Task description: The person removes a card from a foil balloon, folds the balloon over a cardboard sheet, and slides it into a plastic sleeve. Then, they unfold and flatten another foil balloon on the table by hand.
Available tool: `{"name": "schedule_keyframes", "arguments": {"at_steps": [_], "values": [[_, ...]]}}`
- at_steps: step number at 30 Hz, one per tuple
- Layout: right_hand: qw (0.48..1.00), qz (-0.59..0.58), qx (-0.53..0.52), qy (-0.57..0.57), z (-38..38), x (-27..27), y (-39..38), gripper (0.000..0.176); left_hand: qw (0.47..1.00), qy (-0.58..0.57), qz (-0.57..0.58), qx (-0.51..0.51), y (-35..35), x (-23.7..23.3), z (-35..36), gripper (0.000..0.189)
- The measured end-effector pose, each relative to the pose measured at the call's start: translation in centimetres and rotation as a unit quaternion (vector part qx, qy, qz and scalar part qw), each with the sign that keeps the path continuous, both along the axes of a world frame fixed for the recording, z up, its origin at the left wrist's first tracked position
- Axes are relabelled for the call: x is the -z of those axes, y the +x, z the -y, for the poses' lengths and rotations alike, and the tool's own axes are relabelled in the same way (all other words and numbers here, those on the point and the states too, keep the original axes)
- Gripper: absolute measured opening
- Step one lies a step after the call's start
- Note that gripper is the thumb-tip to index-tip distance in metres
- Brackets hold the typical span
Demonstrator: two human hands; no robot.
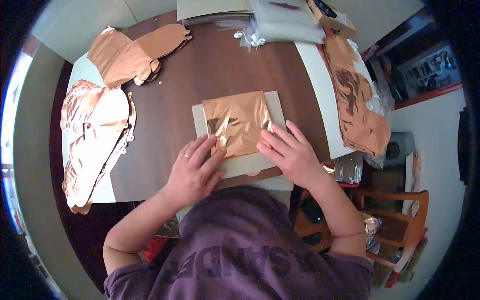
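Note:
A folded square of shiny copper-coloured foil lies in front of me on a pale board, whose edges show around it. My left hand rests at the foil's lower left, fingers spread and fingertips touching it. On the right side, my right hand lies with its fingers apart, the tips on the foil's right edge. Neither hand is closed around anything. The fingers hide parts of the foil's lower corners.
Flat foil pieces with small tabs, like uninflated balloons, are piled at left and upper left. More foil lies along the right edge. Clear plastic bags, white earphones and card sheets sit at the back. A wooden chair stands right.

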State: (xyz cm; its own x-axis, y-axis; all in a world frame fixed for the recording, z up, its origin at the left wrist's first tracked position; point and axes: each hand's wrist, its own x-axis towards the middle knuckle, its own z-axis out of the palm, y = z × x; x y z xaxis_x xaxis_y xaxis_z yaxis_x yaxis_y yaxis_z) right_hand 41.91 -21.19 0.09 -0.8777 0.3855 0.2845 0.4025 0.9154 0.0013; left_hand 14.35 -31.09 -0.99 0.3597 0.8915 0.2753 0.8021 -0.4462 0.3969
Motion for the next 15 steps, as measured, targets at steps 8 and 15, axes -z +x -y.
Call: {"name": "schedule_keyframes", "arguments": {"at_steps": [8, 15], "values": [[0.996, 0.008, 0.094, -0.003, 3.4, 0.7, -1.5, 0.037, 0.994, 0.097, -0.052, 0.013, 0.7, -0.6, -0.5, 0.043], [0.981, 0.020, 0.152, -0.122, 6.5, 0.8, -4.0, 0.077, 0.989, 0.106, -0.050, 0.089, 0.8, 1.0, -1.4, 0.044]]}}
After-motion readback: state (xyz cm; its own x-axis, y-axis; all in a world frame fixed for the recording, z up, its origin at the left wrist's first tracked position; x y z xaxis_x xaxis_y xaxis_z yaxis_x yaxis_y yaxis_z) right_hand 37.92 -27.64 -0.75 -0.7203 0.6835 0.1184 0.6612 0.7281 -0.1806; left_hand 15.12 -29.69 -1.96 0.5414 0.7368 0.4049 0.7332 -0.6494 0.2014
